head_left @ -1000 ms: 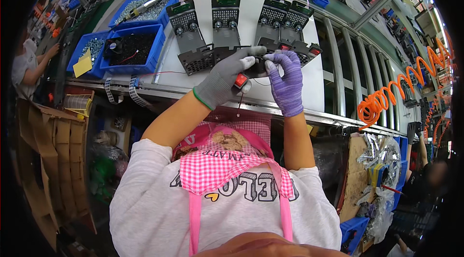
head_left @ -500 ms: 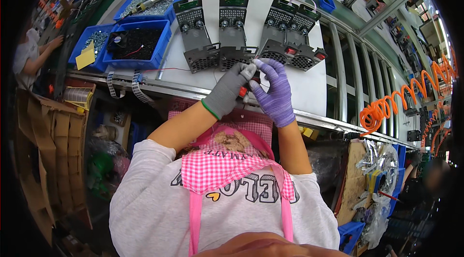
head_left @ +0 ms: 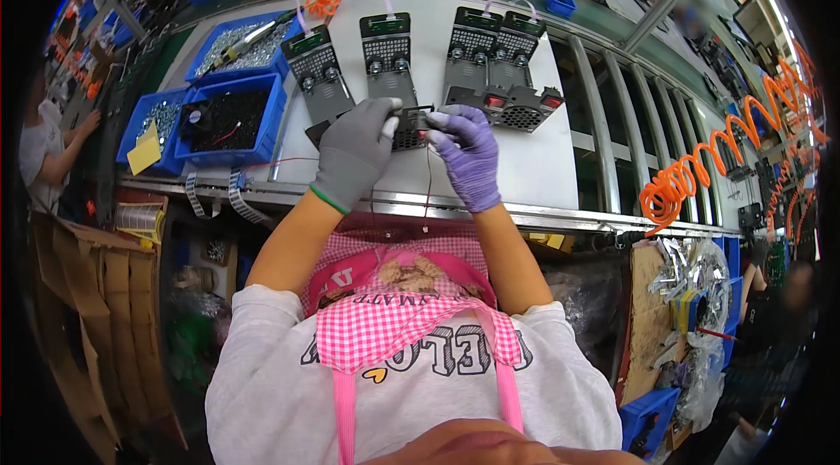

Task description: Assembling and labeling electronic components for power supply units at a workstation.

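My left hand (head_left: 357, 150), in a grey glove, is closed at the left end of the perforated front plate of a black metal housing (head_left: 387, 71). In a purple glove, my right hand (head_left: 470, 154) pinches a small red and black rocker switch (head_left: 423, 134) at that plate's right end. Thin wires (head_left: 429, 181) hang from there past the table edge. Another housing (head_left: 319, 71) stands to the left, its front partly hidden by my left hand. Two more housings (head_left: 487, 62) stand side by side at the right, red switches (head_left: 551, 101) fitted in their front plates.
Blue bins of screws (head_left: 254, 43) and black small parts (head_left: 232, 119) stand at the left, an electric screwdriver (head_left: 249, 47) lying across one. Metal rollers (head_left: 604, 132) lie right of the white tabletop (head_left: 534, 167). An orange coiled hose (head_left: 665, 202) hangs beyond. Another person (head_left: 57, 141) is at far left.
Both hands have moved apart, the left one leftward to the plate's left end. The red switch has gone from low between my hands up to the second housing's plate. The view has shifted.
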### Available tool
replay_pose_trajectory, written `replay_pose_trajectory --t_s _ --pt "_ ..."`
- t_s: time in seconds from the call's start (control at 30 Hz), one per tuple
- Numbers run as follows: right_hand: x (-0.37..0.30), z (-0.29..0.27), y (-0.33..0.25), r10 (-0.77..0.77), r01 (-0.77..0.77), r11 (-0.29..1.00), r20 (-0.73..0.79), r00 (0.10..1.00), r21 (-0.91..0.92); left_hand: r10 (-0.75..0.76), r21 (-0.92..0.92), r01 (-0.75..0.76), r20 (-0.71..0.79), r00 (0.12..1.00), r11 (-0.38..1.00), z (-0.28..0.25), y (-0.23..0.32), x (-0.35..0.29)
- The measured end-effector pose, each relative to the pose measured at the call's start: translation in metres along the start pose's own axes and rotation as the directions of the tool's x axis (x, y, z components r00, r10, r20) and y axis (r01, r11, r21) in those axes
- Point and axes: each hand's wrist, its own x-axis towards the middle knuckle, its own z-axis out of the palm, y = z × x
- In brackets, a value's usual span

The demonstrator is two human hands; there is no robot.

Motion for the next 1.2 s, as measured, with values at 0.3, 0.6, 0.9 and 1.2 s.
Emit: replay_pose_trajectory --t_s 0.3,0.6,0.9,1.2 --pt "0.024 0.000 0.012 -0.246 0.250 0.942 0.045 0.968 -0.225 -0.079 -0.195 0.123 0.219 0.973 0.973 0.000 -0.025 0.017" --pt "0.027 -0.005 0.011 -0.174 0.202 0.961 0.155 0.972 -0.188 -0.201 -0.238 0.301 0.369 0.907 0.923 -0.009 -0.031 0.018" --pt "0.028 -0.003 0.017 -0.382 0.430 0.834 0.202 0.902 -0.345 -0.211 -0.241 0.391 0.541 0.814 0.888 -0.020 -0.045 0.031" --pt "0.022 0.009 0.029 -0.201 0.205 0.965 0.043 0.979 -0.160 -0.027 -0.015 0.031 0.190 0.981 0.999 -0.011 -0.015 0.013"
